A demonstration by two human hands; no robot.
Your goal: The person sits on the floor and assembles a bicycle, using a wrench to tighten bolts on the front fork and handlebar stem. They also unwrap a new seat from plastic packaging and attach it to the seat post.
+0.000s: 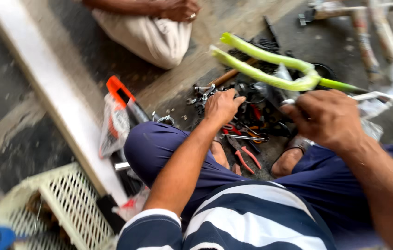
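left hand [222, 105] in tool pile [245, 122], right hand [328, 118] perhaps gripping fork [270, 69]

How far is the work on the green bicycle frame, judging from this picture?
Done: tools are laid out on the floor, among them red-handled pliers. In hand: the left hand reaches into the tool pile; the right hand seems to close on a part by the green frame, though blur hides its grip. Left: the frame lies bare, with no wheels or other parts visibly fitted.
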